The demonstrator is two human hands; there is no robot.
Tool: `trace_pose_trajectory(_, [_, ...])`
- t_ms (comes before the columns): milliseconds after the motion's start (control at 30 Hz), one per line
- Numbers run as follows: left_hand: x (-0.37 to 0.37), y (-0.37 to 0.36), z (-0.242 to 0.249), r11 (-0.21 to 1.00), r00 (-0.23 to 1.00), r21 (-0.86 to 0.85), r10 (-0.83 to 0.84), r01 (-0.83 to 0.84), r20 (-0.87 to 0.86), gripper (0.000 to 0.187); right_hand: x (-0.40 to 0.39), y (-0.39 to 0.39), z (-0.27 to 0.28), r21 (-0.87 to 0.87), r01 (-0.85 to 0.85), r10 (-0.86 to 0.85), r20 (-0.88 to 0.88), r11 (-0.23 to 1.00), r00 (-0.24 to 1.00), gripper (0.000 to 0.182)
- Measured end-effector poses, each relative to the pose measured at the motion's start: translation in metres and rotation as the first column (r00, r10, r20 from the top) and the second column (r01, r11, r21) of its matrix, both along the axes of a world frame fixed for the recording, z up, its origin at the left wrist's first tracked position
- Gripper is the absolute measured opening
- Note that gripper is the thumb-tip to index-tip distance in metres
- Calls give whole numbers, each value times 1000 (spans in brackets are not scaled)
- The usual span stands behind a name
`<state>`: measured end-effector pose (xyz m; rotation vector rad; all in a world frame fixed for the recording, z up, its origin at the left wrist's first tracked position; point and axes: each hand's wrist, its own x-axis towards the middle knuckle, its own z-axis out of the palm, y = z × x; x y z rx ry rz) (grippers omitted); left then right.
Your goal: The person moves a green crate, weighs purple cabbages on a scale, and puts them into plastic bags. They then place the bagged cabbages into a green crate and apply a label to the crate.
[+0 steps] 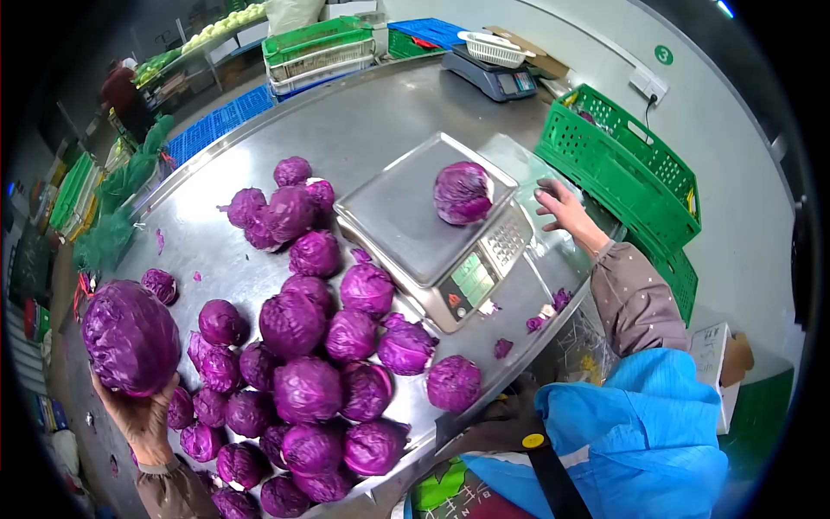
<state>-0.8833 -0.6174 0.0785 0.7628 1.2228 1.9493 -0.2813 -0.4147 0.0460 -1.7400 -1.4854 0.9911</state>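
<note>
Fingers of the left hand (143, 415) grip a large red cabbage (130, 336) at lower left. Right hand (562, 208) lies open and empty on the steel table (346, 130) at centre right, beside the scale (432, 233) holding another cabbage (462, 192).

Scale (406, 233) sitting near table's (346, 130) right edge w/ one cabbage (462, 192) on it; cabbage pile (303, 363) lying left of scale, crate (622, 164) standing off the right edge.

The surface (346, 130) is brushed stainless steel with a dull sheen. The scale (432, 233) has a smooth, matt metal pan and a plastic keypad face. The red cabbages (311, 346) have waxy, slightly glossy, veined leaves, as does the cabbage (130, 337) in the left hand (143, 415). At the far right edge, the green crate (622, 164) is moulded lattice plastic. The sleeve (635, 298) is matt cloth.
</note>
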Motion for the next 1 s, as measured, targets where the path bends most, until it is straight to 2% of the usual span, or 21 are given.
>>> trace_pose_trajectory(33, [15, 0, 7, 1000, 1000, -13, 1, -1, -10, 77, 5, 0, -2, -13, -1, 1, -10, 1000, 1000, 62])
trace_pose_trajectory(100, [50, 2, 22, 995, 969, -40, -78, 90, 236, 74, 13, 7, -8, -20, -99, 99, -26, 995, 995, 61])
trace_pose_trajectory(133, [76, 10, 36, 990, 929, -94, -64, 105, 364, 72, 18, 14, -14, -28, -137, 136, -35, 990, 990, 61])
trace_pose_trajectory(167, [95, 14, 40, 987, 919, -122, -54, 109, 390, 71, 20, 21, -18, -35, -154, 152, -50, 987, 987, 61])
trace_pose_trajectory(233, [136, 27, 45, 980, 941, -185, -11, 78, 339, 70, 22, 37, -23, -26, -258, 258, -28, 966, 966, 62])
trace_pose_trajectory(367, [204, 57, 33, 962, 953, -204, -121, 181, 279, 67, 29, 75, -31, -12, -393, 389, -118, 919, 914, 66])
trace_pose_trajectory(400, [223, 67, 30, 954, 959, -233, -129, 189, 251, 67, 30, 85, -32, -11, -443, 434, -182, 896, 882, 71])
trace_pose_trajectory(500, [273, 100, 16, 926, 978, -335, -124, 174, 166, 69, 28, 109, -35, 29, -531, 528, -170, 847, 832, 77])
trace_pose_trajectory(533, [283, 112, 6, 919, 979, -353, -124, 174, 159, 70, 24, 114, -30, -5, -567, 553, -215, 824, 805, 85])
trace_pose_trajectory(567, [294, 123, -3, 911, 980, -372, -126, 176, 155, 71, 17, 118, -32, -10, -584, 567, -226, 812, 792, 85])
trace_pose_trajectory(633, [318, 146, -14, 903, 987, -400, -155, 157, 37, 74, 2, 124, -34, 57, -604, 604, -173, 795, 778, 93])
trace_pose_trajectory(700, [343, 167, -19, 889, 996, -457, -46, 9, -70, 72, -21, 137, -63, 114, -619, 629, -164, 777, 760, 93])
trace_pose_trajectory(733, [349, 176, -27, 894, 985, -448, -49, -30, -163, 75, -29, 135, -66, 117, -644, 645, -298, 756, 703, 101])
trace_pose_trajectory(767, [353, 184, -36, 897, 966, -436, -52, -65, -253, 79, -38, 132, -70, 134, -657, 650, -387, 742, 654, 99])
trace_pose_trajectory(833, [355, 200, -61, 894, 873, -415, -62, -167, -484, 83, -41, 125, -70, 177, -585, 609, -160, 792, 777, 98])
trace_pose_trajectory(867, [364, 206, -67, 888, 845, -412, -53, -204, -533, 83, -42, 125, -74, 197, -539, 569, -158, 819, 807, 89])
trace_pose_trajectory(900, [365, 211, -74, 859, 823, -443, -47, -255, -566, 84, -43, 125, -75, 197, -544, 574, -160, 815, 803, 89])
trace_pose_trajectory(967, [363, 214, -86, 792, 746, -492, -72, -361, -662, 86, -42, 129, -76, 146, -482, 473, -563, 864, 677, 78])
trace_pose_trajectory(1000, [360, 215, -90, 818, 730, -474, -100, -327, -677, 89, -42, 134, -82, 136, -464, 440, -624, 875, 646, 68])
